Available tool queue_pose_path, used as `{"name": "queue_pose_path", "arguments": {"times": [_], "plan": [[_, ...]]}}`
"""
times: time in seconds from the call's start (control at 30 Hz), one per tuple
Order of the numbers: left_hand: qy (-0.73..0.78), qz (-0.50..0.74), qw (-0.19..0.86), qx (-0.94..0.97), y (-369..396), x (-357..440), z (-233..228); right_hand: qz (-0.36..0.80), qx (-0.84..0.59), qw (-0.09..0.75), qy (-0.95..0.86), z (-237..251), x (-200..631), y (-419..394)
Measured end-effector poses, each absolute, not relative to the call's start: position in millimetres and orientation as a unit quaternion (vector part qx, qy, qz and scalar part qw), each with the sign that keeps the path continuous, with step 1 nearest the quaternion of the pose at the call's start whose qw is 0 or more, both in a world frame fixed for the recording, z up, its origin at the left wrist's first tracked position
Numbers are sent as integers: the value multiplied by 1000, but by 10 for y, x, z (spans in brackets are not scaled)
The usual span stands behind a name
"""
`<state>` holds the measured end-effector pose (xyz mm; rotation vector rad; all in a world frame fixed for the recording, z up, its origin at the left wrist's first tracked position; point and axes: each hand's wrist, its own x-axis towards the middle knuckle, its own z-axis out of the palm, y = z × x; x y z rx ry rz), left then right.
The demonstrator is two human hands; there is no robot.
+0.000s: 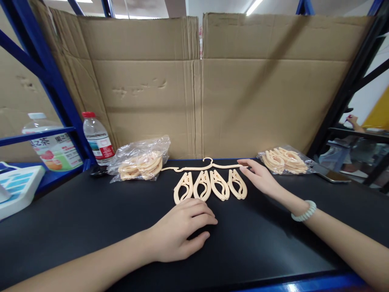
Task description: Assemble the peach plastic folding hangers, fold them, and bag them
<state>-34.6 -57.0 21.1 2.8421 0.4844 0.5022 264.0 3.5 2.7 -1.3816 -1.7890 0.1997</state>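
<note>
An unfolded cream plastic hanger lies across the far part of the black table, its hook pointing away from me. My right hand, with a pale bead bracelet at the wrist, touches the hanger's right end with the fingertips, fingers stretched out. In front of the hanger is a row of several folded cream hangers. My left hand rests on the table just nearer than that row, palm down, fingers loosely spread and holding nothing. It partly covers the lower ends of the left folded hangers.
Clear bags of folded hangers lie at the left and right. A phone is beside the right bag. A red-capped water bottle and a larger bottle stand left. Cardboard walls the back. A person's hand shows far right.
</note>
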Motion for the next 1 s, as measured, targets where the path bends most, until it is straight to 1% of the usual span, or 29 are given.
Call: {"name": "queue_pose_path", "arguments": {"times": [0.1, 0.27, 0.43, 0.5, 0.7, 1.0], "plan": [[164, 164, 113, 966, -573, -347, 203, 43, -566, 409, -714, -19, 2756, 177], [164, 167, 116, 965, -577, -330, 203, -21, -574, 328, -750, -114, 2885, 370], [160, 169, 118, 965, -577, -313, 211, -16, -568, 221, -792, -244, 2987, 502], [162, 169, 118, 965, -574, -313, 209, -13, -562, 199, -802, -255, 3006, 513], [163, 163, 120, 966, -565, -316, 203, -40, -555, 208, -805, -133, 2973, 427], [157, 174, 116, 965, -590, -339, 224, -35, -555, 287, -780, -105, 2921, 393]]}}
